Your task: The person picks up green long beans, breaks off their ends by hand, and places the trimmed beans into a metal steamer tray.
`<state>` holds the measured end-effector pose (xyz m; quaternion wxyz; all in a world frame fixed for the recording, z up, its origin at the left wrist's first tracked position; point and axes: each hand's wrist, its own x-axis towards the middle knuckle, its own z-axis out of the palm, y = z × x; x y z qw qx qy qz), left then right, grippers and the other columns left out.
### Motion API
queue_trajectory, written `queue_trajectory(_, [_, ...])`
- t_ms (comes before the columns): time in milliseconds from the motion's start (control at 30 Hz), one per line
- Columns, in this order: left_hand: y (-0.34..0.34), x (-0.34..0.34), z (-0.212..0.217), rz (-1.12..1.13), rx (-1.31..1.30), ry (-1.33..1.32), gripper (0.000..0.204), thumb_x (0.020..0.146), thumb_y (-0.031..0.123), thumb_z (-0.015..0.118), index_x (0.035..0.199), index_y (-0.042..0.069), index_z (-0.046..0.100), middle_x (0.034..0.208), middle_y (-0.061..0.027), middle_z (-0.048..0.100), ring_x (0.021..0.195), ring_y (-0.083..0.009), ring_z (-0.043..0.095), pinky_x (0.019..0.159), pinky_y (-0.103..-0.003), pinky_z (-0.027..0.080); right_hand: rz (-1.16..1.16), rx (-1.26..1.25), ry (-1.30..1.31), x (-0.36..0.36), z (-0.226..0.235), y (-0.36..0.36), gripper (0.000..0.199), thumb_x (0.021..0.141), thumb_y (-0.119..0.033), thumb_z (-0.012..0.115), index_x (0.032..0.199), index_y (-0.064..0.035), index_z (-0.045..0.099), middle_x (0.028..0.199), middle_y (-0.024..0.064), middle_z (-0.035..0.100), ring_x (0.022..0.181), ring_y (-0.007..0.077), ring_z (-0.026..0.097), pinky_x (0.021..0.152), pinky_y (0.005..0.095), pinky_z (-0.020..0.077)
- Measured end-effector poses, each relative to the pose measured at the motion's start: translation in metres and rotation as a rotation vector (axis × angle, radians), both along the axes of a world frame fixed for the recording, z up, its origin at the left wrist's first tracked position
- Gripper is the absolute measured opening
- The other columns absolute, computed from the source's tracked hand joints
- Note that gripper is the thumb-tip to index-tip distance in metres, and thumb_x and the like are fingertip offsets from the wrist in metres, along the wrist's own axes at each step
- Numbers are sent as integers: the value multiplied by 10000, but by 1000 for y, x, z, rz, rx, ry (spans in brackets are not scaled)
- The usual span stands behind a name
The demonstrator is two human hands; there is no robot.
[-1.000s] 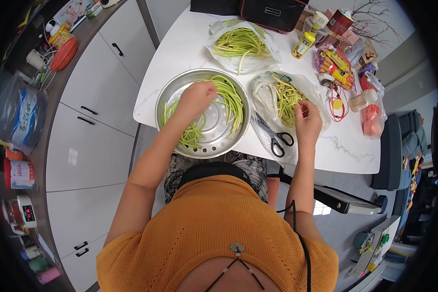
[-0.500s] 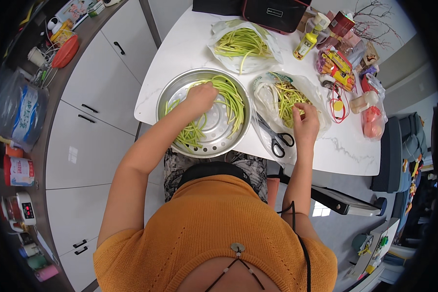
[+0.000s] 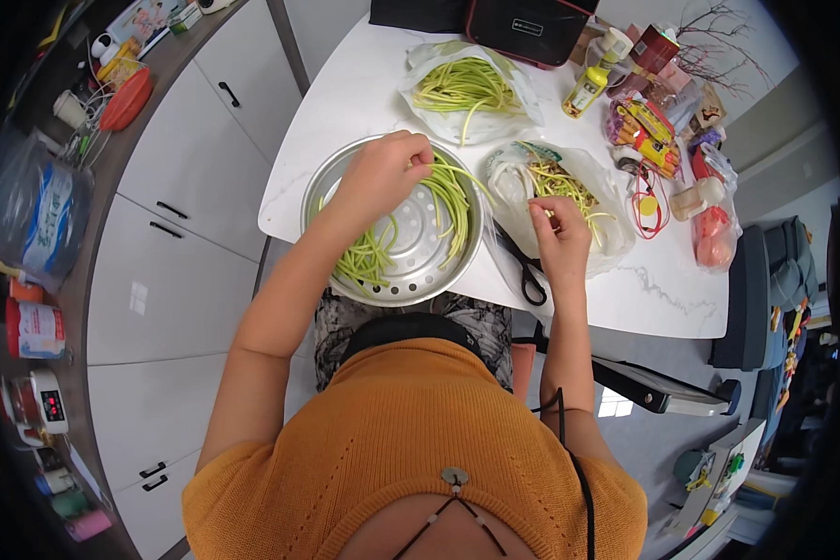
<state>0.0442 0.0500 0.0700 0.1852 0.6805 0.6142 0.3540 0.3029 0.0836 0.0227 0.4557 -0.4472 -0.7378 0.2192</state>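
Note:
My left hand (image 3: 383, 175) is over the round metal basin with a perforated base (image 3: 310, 191), its fingers pinched on a long green garlic scape (image 3: 467, 177) that reaches out over the right rim. More garlic scapes (image 3: 369, 257) lie in the basin, some at its right side and shorter-looking ones at the lower left. My right hand (image 3: 562, 238) hovers at the near edge of a plastic bag (image 3: 611, 238) with yellowish trimmings (image 3: 562, 182). Its thumb and fingers are pinched; whatever is between them is too small to make out. Beneath this hand, black-handled scissors (image 3: 532, 283) are partly covered.
Behind the basin, another plastic bag (image 3: 523, 75) holds more garlic scapes. A yellow bottle (image 3: 586, 89), snack packs (image 3: 646, 131) and a red-corded item (image 3: 651, 201) stand at the right. A black case (image 3: 523, 28) is at the back; grey-fronted cabinets (image 3: 173, 299) line the left.
My left hand has risen slightly and moved right, lifting a garlic scape across the basin's rim. My right hand has shifted left and nearer, off the trimmings, its fingers closing.

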Motion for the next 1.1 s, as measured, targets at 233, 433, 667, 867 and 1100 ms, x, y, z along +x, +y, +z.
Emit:
queue_trajectory(233, [-12, 7, -11, -163, -314, -1088, 80, 869, 101, 622, 920, 57, 578, 828, -21, 635, 648, -63, 560, 607, -185, 472, 239, -285, 178, -25, 8, -20, 99, 852, -84, 616, 918, -29, 666, 789, 30, 577, 592, 78, 466, 543, 217, 387])
queue_trajectory(433, [-13, 9, -26, -136, -373, -1251, 82, 877, 117, 622, 933, 82, 574, 847, -25, 637, 659, -59, 566, 619, -179, 479, 380, -439, 192, -35, 3, -27, 134, 873, -118, 613, 948, -16, 658, 743, 1, 573, 614, 61, 463, 557, 206, 386])
queue_trajectory(667, [-14, 24, -31, -178, -356, -1228, 99, 863, 109, 633, 933, 81, 570, 852, -41, 640, 659, -77, 566, 630, -204, 479, 446, -591, 216, -45, 1, -31, 145, 824, -118, 684, 914, -8, 657, 695, -46, 588, 573, 3, 420, 525, 173, 366])
queue_trajectory(867, [-13, 26, -35, -137, -274, -1208, 102, 859, 103, 637, 931, 78, 570, 847, -47, 641, 652, -79, 563, 620, -202, 474, 417, -556, 152, -44, 2, -31, 135, 797, -115, 707, 867, -10, 659, 619, -61, 549, 539, 10, 416, 495, 190, 363])
queue_trajectory(1100, [-11, 28, -43, -188, -373, -1242, 82, 874, 109, 619, 932, 70, 577, 826, -32, 630, 634, -78, 549, 604, -202, 465, 403, -352, 56, -43, 6, -36, 117, 763, -64, 714, 858, -21, 661, 629, 28, 575, 512, 51, 444, 492, 212, 375])
